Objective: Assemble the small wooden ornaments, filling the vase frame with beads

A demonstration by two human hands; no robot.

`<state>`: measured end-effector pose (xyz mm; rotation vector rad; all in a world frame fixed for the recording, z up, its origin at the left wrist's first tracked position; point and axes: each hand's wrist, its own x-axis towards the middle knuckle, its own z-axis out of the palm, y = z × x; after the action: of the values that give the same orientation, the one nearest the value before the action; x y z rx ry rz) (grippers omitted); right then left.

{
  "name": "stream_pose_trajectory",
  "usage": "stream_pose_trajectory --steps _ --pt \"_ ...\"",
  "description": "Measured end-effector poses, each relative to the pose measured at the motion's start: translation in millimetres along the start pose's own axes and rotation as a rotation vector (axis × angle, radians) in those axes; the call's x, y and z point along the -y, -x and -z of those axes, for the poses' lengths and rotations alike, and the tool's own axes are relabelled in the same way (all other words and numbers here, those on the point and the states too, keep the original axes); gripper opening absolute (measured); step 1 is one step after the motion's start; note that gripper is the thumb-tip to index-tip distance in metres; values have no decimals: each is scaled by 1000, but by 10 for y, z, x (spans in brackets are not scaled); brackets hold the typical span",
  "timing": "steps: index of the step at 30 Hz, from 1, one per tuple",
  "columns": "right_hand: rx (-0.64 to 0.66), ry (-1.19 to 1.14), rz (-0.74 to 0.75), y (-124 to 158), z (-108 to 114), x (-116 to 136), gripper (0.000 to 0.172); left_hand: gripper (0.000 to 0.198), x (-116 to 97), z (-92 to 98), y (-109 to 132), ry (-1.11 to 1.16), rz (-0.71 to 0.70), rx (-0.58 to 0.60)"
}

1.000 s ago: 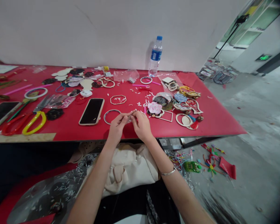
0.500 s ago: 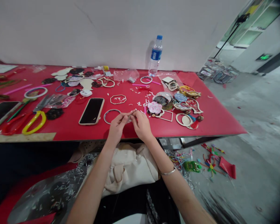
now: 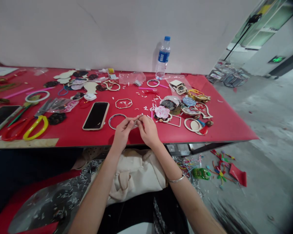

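Observation:
My left hand (image 3: 122, 131) and my right hand (image 3: 148, 130) meet above the red table (image 3: 224, 126), close to its front edge. Between their fingertips is a thin pale rod (image 3: 138, 119), too small to identify, and both hands pinch it. Its far end is partly hidden by my fingers. Nearest to my left hand lies a thin metal hoop (image 3: 117, 121) on the tabletop. A pink paper flower (image 3: 161, 112) lies beyond my right hand, among wooden cut-out frames.
A black smartphone (image 3: 96, 116) lies left of my hands, and a yellow plastic handle (image 3: 35, 127) is further left. A water bottle (image 3: 163, 58) stands at the back by the wall. Pale shavings dot the table. Coloured scraps lie on the concrete floor (image 3: 266, 130) to the right.
The whole view has shifted very slightly. My hands still pinch the thin rod in the same place.

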<state>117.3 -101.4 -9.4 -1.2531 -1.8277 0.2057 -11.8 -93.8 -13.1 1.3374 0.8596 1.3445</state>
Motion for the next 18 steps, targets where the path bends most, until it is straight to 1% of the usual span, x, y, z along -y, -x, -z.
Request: stream_pose_trajectory --steps 5,12,16,18 --pt "-10 -10 11 4 11 17 14 32 -12 -10 3 -2 -6 2" --pt "-53 -9 7 7 -2 18 16 30 13 3 -1 -4 -10 16" --pt "-75 -40 -12 7 -7 20 13 32 -10 -9 7 -28 -13 5" --pt "-80 -64 -36 3 -7 22 12 33 -30 -18 14 -57 -20 -19"
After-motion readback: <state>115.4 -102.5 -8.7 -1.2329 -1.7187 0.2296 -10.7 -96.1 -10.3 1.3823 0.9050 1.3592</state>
